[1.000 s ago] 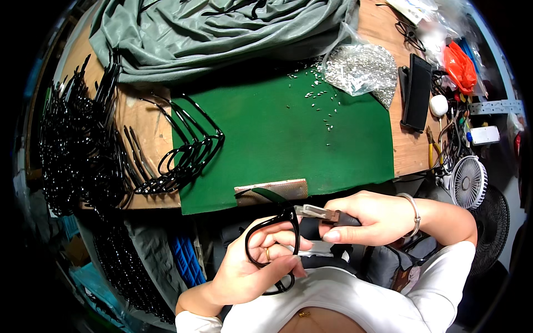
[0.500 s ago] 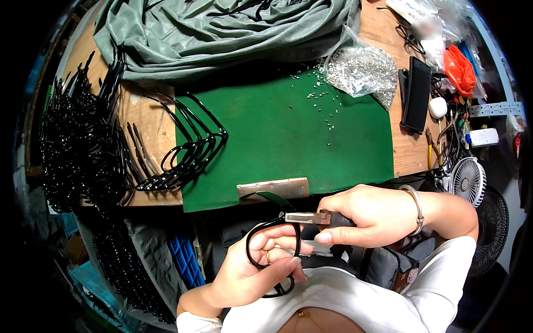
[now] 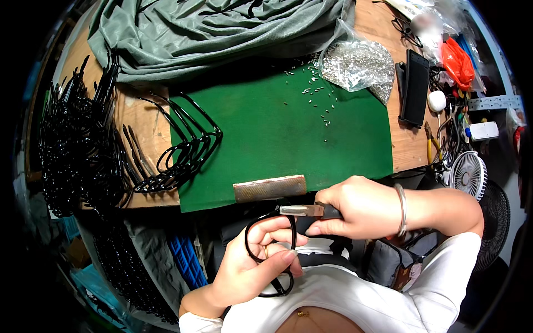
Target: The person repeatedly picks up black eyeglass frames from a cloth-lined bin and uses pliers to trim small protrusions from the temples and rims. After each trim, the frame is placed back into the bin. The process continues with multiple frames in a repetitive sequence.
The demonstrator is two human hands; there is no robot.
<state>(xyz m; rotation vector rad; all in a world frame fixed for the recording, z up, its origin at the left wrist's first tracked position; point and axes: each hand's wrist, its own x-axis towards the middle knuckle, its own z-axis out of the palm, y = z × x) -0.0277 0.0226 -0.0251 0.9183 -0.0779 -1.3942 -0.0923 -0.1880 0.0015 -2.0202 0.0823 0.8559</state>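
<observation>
My left hand (image 3: 244,272) is closed around a pair of black eyeglass frames (image 3: 247,242), held upright in front of my body below the table edge. Its thumb and fingers pinch the middle of the frames. Gripped in my right hand (image 3: 355,208) is a pair of pliers (image 3: 302,210) with metal jaws and dark handles. The jaws lie against the upper corner of the frames; whether they bite on it cannot be made out. Most of the handles are hidden in my palm.
A green mat (image 3: 266,127) bears a metal-faced block (image 3: 270,188) at its front edge. Black frames stand in a row (image 3: 189,150) beside a big heap (image 3: 83,144). Small metal parts spill from a clear bag (image 3: 355,66). A phone (image 3: 415,89) and white fan (image 3: 468,176) are right.
The pliers and my right hand have shifted slightly left and up. A dark strip beside the block, probably the frames' temple, no longer shows there. The whole view has moved a little.
</observation>
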